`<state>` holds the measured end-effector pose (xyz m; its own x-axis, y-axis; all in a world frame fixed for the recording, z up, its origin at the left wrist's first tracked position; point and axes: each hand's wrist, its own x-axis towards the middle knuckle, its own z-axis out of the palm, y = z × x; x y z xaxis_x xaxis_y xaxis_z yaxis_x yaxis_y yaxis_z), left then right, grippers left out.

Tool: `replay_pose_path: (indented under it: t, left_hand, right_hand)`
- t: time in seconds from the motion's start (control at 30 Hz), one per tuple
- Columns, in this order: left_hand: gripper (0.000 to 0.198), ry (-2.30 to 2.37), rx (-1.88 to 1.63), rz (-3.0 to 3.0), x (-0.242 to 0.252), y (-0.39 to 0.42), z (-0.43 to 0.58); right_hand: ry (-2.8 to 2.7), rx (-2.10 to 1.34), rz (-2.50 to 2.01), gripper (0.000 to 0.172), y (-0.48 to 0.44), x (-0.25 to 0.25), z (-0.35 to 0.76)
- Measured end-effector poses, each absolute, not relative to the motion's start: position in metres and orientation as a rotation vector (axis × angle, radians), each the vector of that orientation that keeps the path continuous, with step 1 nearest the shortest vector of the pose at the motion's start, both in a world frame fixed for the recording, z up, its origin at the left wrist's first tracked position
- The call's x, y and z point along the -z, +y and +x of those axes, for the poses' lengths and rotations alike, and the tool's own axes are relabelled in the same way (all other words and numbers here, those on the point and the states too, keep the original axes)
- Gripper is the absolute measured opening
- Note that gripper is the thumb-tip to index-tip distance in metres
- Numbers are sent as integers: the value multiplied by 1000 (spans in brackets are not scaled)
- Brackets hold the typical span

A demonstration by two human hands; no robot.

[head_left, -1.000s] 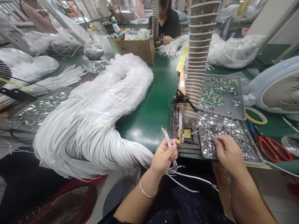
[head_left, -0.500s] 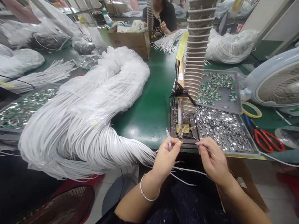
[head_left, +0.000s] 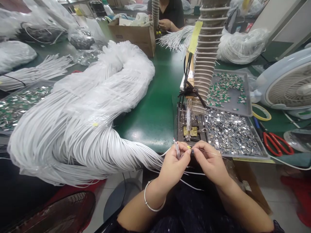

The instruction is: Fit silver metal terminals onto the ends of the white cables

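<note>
We are logging the right hand (head_left: 209,165) moving inward, pinching fine wire (head_left: 210,152). The left hand (head_left: 173,167) is gripping flexible white cable (head_left: 177,150) near its light tip.

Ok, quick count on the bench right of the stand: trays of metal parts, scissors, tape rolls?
Grey trays: 2 (green-and-silver parts, silver parts)
Red-handled scissors: 1
Yellow tape roll: 1
Total: 4

Head-worn view, facing forward, down at hands (head_left: 173,166)
</note>
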<state>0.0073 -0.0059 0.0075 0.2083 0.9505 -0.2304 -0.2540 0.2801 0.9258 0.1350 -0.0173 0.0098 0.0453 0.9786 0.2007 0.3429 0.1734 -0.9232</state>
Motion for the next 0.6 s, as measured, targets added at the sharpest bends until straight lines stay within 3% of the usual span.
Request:
replay_pose_path:
  t: [0.6]
  left_hand:
    - [17,941,-941,889,-12,-7,3]
  right_hand:
    - [-1509,-696,-1313,11,-24,1,138]
